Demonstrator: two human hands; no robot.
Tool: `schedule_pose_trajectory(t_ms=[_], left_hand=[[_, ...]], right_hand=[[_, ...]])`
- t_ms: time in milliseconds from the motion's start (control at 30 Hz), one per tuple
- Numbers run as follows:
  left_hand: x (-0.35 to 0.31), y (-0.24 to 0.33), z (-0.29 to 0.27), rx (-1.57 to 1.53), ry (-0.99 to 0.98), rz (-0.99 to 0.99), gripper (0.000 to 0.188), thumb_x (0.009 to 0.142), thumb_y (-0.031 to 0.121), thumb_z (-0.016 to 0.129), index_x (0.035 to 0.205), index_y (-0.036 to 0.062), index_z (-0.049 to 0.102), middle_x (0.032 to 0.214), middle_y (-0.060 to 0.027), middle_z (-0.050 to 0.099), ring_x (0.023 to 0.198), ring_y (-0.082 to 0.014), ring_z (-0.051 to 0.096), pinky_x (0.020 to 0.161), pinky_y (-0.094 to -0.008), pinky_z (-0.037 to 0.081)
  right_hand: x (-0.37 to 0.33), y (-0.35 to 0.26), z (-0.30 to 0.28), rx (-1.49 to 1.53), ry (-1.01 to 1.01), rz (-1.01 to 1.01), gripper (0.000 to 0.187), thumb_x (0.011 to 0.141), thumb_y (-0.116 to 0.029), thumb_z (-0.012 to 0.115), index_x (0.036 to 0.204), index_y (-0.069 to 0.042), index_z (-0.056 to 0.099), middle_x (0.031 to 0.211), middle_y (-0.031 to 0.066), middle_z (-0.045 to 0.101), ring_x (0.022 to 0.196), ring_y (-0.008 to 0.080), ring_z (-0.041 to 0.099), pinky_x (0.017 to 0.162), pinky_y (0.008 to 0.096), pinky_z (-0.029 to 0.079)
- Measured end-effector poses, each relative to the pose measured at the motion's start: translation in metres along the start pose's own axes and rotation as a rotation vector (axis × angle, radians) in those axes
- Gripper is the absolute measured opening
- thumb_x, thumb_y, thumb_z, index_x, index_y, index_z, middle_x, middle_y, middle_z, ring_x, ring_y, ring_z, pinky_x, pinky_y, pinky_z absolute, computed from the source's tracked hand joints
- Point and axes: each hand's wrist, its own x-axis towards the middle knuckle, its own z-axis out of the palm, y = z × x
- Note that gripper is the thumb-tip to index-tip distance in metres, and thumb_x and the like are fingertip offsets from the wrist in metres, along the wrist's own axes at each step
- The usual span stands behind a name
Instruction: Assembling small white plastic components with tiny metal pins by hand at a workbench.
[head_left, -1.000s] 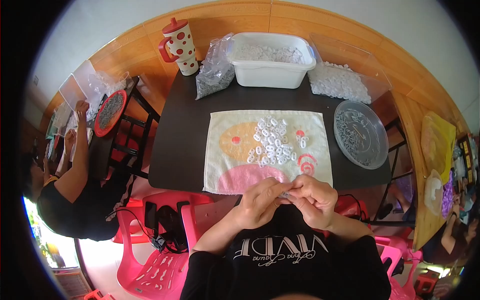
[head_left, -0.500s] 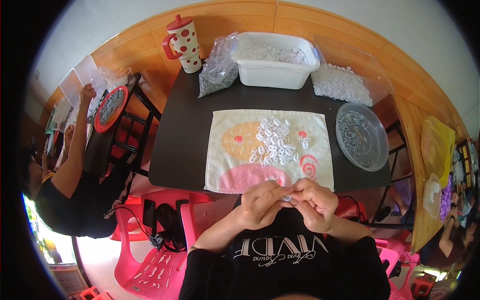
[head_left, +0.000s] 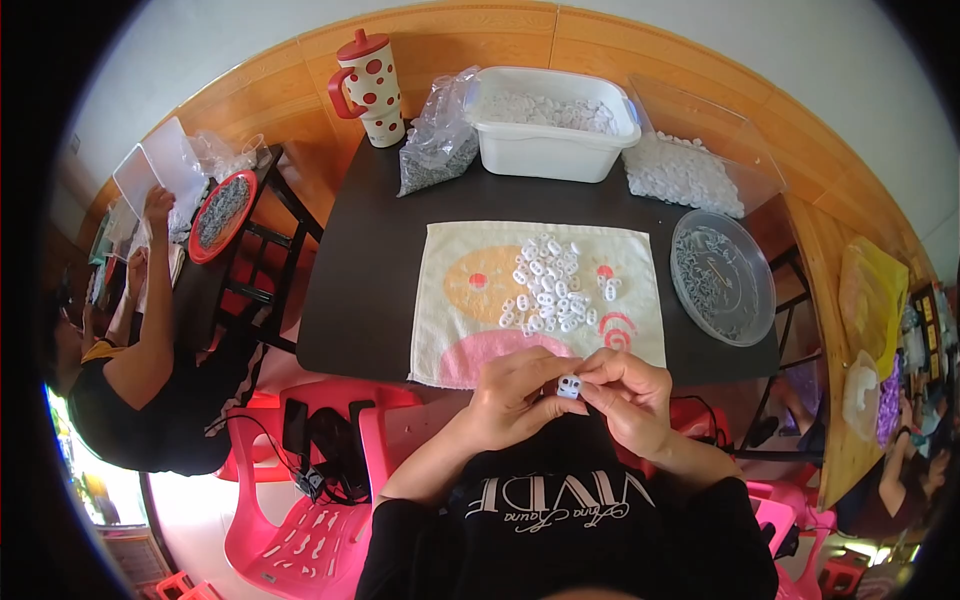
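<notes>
Near the front edge of the table, my left hand [head_left: 513,400] pinches a small white oval plastic piece with two dark holes [head_left: 570,386] between thumb and fingers. My right hand [head_left: 633,400] meets it from the other side, its closed fingertips at the piece's edge. Just beyond my hands lies a pale towel [head_left: 450,290] with orange and pink printed patches. A loose heap of similar white oval pieces [head_left: 548,290] is spread over the towel, with a few lying apart on its right.
Right of the towel stands a round clear tub [head_left: 712,300] with small grey parts. At the back are a white bin [head_left: 545,150] of white pieces, bags of grey parts [head_left: 430,165] and white pieces [head_left: 680,175], and a spotted tumbler [head_left: 375,95]. A person [head_left: 140,370] works at left.
My fingers have shifted around the white piece, and its face with two holes now shows between them. At left, the other person's raised hand has moved slightly left and down.
</notes>
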Motion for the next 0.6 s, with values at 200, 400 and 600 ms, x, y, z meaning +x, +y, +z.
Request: schedule_pose_trajectory(t_ms=[200,400,600], left_hand=[[-0.002,-0.003,0.002,0.011,-0.014,-0.029,0.037,0.073,0.009,0.084,0.102,-0.0062,0.068,0.082,-0.0112,0.067,0.066,-0.0188,0.064,0.056,-0.0277,0.049],[-0.006,-0.004,0.006,0.12,0.065,0.172,0.038,0.07,0.011,0.085,0.102,-0.0039,0.069,0.08,-0.011,0.065,0.062,-0.0203,0.064,0.053,-0.0291,0.05],[-0.007,-0.002,0.008,0.177,0.069,0.21,0.035,0.074,0.007,0.082,0.103,-0.0043,0.067,0.082,-0.0125,0.063,0.062,-0.0253,0.063,0.053,-0.0329,0.05]], right_hand=[[0.0,0.0,0.001,0.029,0.01,0.014,0.009,0.091,0.012,0.058,0.097,0.007,0.061,0.096,0.0101,0.062,0.082,0.0106,0.058,0.071,0.0208,0.046],[0.002,-0.013,0.004,-0.151,-0.035,-0.101,0.008,0.087,0.014,0.061,0.093,0.008,0.062,0.092,0.0174,0.065,0.079,0.016,0.063,0.067,0.0238,0.049],[0.005,-0.014,0.004,-0.276,-0.05,-0.213,0.008,0.085,0.015,0.063,0.088,0.007,0.062,0.086,0.0169,0.065,0.07,0.0145,0.06,0.06,0.0235,0.045]])
